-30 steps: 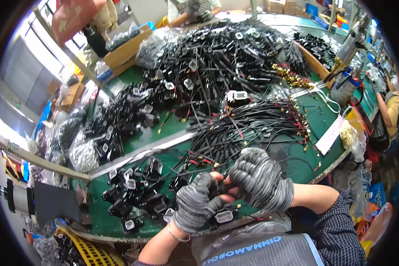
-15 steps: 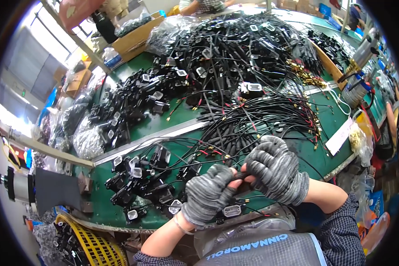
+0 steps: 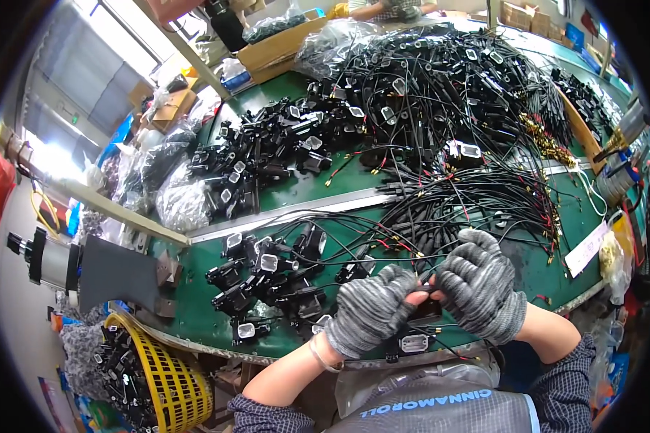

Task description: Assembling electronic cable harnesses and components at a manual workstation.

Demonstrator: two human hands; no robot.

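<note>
Both hands wear grey striped gloves with bare fingertips, and they meet close together near the table's front edge. My left hand (image 3: 372,309) is closed, its thumb and finger pinching a black cable (image 3: 427,288). On the same short dark stretch my right hand (image 3: 482,287) is closed too, fingertips almost touching the left ones. The gloves hide much of the held piece. Just below the hands is a black plastic housing (image 3: 414,343) with a clear rectangular window; thin wires with red and brass ends lie beside it.
Black housings (image 3: 267,281) lie in a cluster left of my hands. Beyond are a bundle of black cables (image 3: 477,198) and a large heap of parts (image 3: 426,86) on the green table (image 3: 188,317). A yellow basket (image 3: 184,382) stands lower left. Another person's hand (image 3: 409,13) shows at the far side.
The whole view has swung left, so the table and hands appear further right. My hands stay pinched together on the cable, with only slight finger movement.
</note>
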